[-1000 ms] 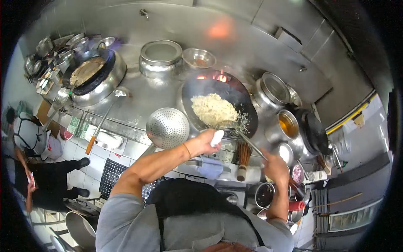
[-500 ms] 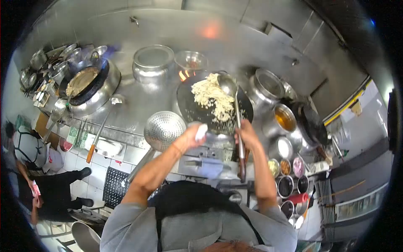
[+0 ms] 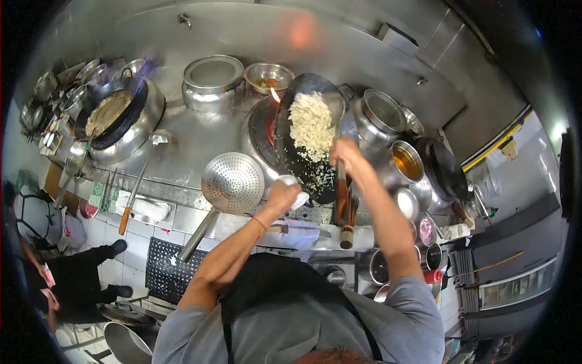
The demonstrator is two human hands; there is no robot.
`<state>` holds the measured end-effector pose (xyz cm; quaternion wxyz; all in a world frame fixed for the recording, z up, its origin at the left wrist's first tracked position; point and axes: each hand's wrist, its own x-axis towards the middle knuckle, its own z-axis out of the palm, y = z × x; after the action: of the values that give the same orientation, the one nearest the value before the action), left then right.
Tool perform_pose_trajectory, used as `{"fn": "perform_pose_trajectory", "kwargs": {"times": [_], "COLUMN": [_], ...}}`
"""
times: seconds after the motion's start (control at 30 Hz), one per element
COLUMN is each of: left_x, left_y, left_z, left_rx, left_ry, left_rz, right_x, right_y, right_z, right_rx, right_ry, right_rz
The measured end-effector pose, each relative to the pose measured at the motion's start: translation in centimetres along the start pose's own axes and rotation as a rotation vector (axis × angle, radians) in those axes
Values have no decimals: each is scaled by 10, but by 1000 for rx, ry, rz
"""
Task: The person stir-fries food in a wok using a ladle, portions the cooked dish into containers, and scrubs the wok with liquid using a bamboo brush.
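My left hand (image 3: 282,198) is closed on a folded white cloth (image 3: 297,199) at the near left rim of a black wok (image 3: 315,179). The wok is tilted on the lit burner, and pale, crumbly food like rice or noodles (image 3: 311,124) lies heaped in it. My right hand (image 3: 347,154) grips a long-handled ladle (image 3: 341,203) over the wok's right side. The ladle's bowl shows only in part beside the food. Left of my left hand lies a round perforated strainer (image 3: 233,182).
A lidded steel pot (image 3: 213,74) and a bowl (image 3: 268,77) stand behind. At right are a pot of amber liquid (image 3: 407,162) and several small containers. Another wok (image 3: 130,103) sits at left. A bamboo brush (image 3: 348,224) stands near the front edge. Another person (image 3: 73,273) is at lower left.
The wok has tipped up and shifted right, showing flame and the burner at its left. My left hand and cloth have moved to its rim. My right hand has moved up and away with the ladle.
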<state>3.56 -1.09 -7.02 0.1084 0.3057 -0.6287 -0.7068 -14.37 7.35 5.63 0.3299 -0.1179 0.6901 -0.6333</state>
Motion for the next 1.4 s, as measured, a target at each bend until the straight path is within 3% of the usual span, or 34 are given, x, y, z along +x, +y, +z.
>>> {"fn": "perform_pose_trajectory", "kwargs": {"times": [0.03,0.07,0.13,0.2,0.23,0.27,0.33,0.43,0.53,0.63,0.7,0.8,0.93,1.07,1.17,1.3,1.33,1.4], "left_x": [-3,-7,-6,9,5,4,-5,-7,-8,-13,-14,-14,-16,-20,-10,-15,-9,23], "left_y": [15,32,38,8,5,4,0,-12,-9,0,7,2,-19,-39,-71,-51,-52,-63], "left_z": [-1,-4,-17,-25,-30,-32,-31,-22,-24,-28,-25,-21,-25,-35,-62,-83,-88,-107], "left_rx": [-65,-128,-251,-450,-521,-586,-720,-664,-660,-672,-595,-598,-726,-625,-590,-410,-518,-508], "left_ry": [-11,-22,-97,-160,-191,-193,-192,-173,-185,-212,-166,-158,-148,-161,-325,-336,-339,-468], "left_rz": [-51,-101,-210,-289,-365,-411,-514,-448,-445,-506,-558,-578,-513,-540,-541,-407,-454,-517], "right_x": [0,-20,18,-11,-11,-12,-10,-54,-110,-104,-85,-92,-129,-152,-164,-179,-179,-183], "right_y": [22,11,50,32,41,47,59,35,16,34,54,64,62,70,79,94,123,116], "right_z": [-3,7,-34,-22,-24,-25,-41,-48,-24,-34,-55,-68,-60,-55,-29,3,2,17], "right_rx": [93,100,796,1112,1050,955,889,808,390,512,667,885,700,739,783,718,685,813], "right_ry": [-92,-101,-628,-379,-498,-359,-381,-530,-257,-260,-421,-347,-253,-285,-169,-27,-80,29], "right_rz": [-23,280,566,721,715,686,625,474,204,373,523,698,562,446,387,348,284,245]}}
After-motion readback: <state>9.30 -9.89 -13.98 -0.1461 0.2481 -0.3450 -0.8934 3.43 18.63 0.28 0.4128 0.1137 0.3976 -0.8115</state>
